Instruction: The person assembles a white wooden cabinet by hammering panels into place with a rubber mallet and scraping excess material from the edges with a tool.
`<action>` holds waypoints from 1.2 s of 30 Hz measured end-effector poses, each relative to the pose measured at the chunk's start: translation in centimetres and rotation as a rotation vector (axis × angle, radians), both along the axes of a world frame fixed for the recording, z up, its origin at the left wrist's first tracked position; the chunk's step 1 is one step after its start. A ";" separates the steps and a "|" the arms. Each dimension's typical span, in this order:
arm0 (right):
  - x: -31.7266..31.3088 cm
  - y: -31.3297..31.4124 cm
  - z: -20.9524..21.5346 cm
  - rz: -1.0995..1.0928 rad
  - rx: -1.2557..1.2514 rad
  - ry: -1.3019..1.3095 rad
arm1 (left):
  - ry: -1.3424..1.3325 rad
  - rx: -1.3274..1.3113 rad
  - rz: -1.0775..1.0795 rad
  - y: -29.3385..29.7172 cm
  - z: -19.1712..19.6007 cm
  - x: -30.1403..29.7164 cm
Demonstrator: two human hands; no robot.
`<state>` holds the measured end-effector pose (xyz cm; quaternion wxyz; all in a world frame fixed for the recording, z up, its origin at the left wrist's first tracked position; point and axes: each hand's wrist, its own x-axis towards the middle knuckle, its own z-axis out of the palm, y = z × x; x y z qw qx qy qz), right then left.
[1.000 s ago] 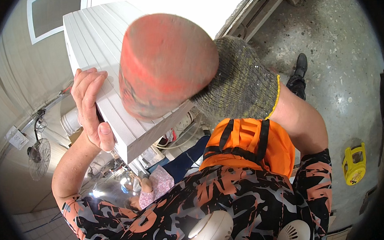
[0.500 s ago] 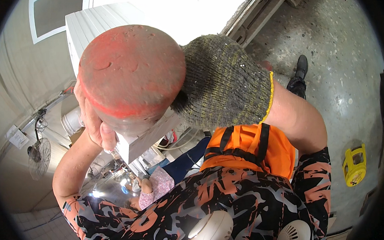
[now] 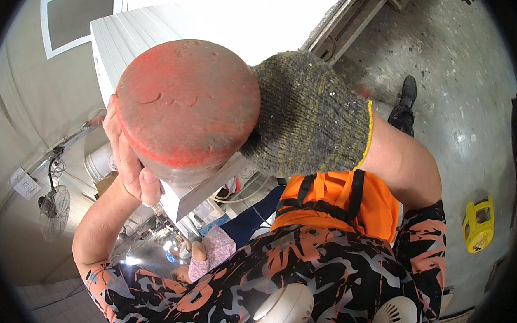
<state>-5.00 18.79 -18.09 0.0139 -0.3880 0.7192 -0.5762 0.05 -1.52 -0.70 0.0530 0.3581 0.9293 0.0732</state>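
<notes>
Close up stands a wide cylinder (image 3: 188, 101) with a flat, scuffed red round end facing up, dirt-streaked and nicked; its side below is paler and looks partly see-through. My bare left hand (image 3: 131, 159) grips its left side, with fingers along the edge and thumb in front. On its right, my right hand (image 3: 311, 112), in a grey knitted glove with a yellow cuff, presses close against the cylinder. That hand is bent and rounded, its fingertips hidden behind the cylinder, so what lies in its grip is out of sight.
A white panel-sided table or box (image 3: 140, 27) lies beyond my hands. An orange bag with black straps (image 3: 337, 207) hangs at my waist. A yellow plastic stool (image 3: 478, 225) stands on the floor at right. Another person in a pink top (image 3: 216, 251) works at lower left, near a fan (image 3: 55, 213).
The cylinder and both hands have shifted slightly right and down in the picture. My hold on it looks the same.
</notes>
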 end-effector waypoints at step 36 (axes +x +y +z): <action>1.3 4.5 -4.2 0.015 0.169 -0.131 | 0.003 -0.209 0.103 1.5 1.3 0.4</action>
